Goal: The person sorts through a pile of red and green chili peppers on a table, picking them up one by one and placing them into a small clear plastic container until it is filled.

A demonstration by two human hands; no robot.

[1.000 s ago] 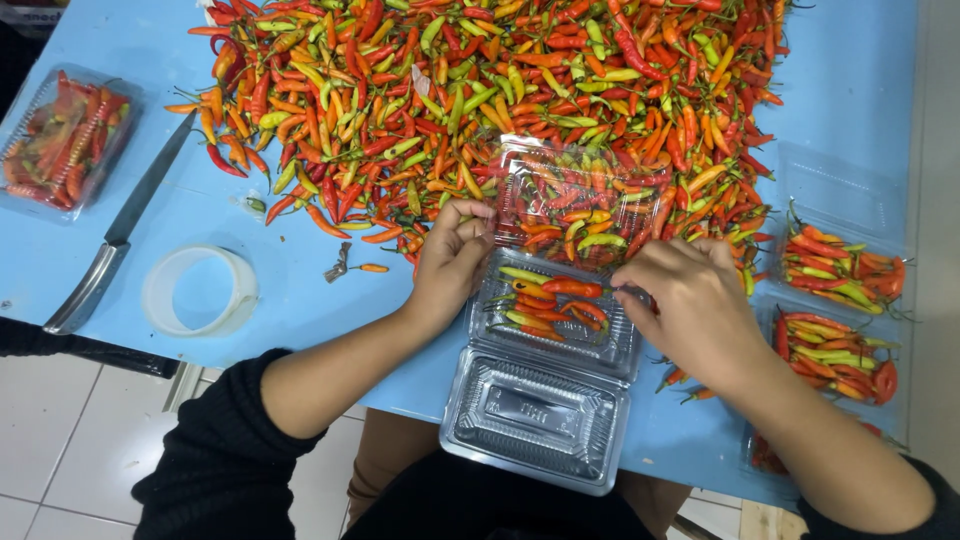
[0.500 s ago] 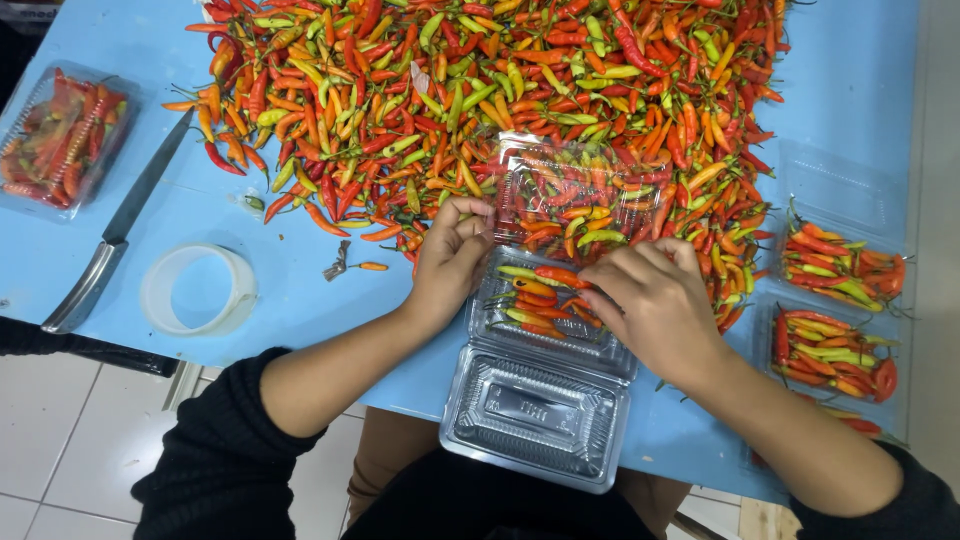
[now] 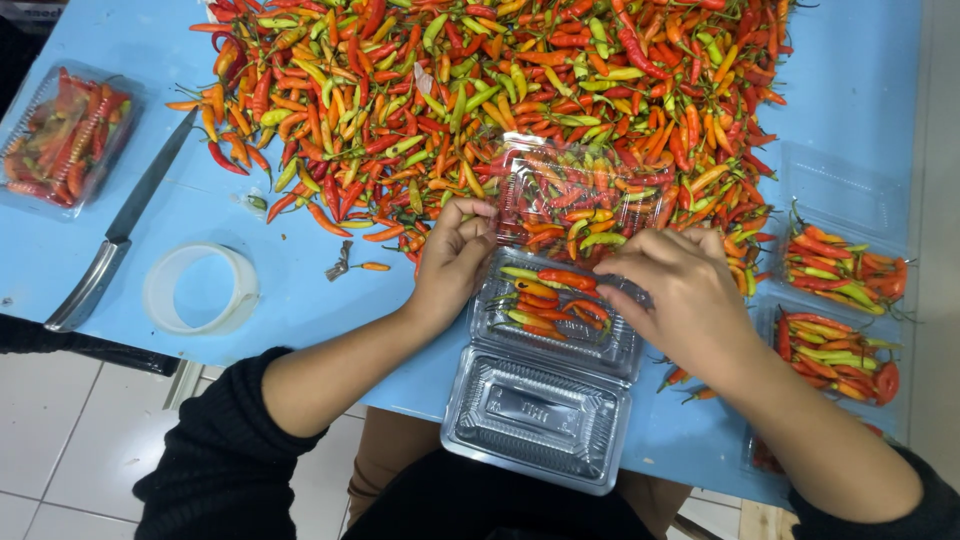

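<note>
The left hand (image 3: 452,258) pinches a chili from the pile (image 3: 480,100) on the blue table (image 3: 300,290). The right hand (image 3: 680,290), fingers curled, rests on the open clear tray (image 3: 555,320); what it grips I cannot tell.

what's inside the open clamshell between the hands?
The clamshell tray holds a few red, orange and green chilies. The right hand covers its right end, so anything there is hidden. The open lid holds nothing.
</note>
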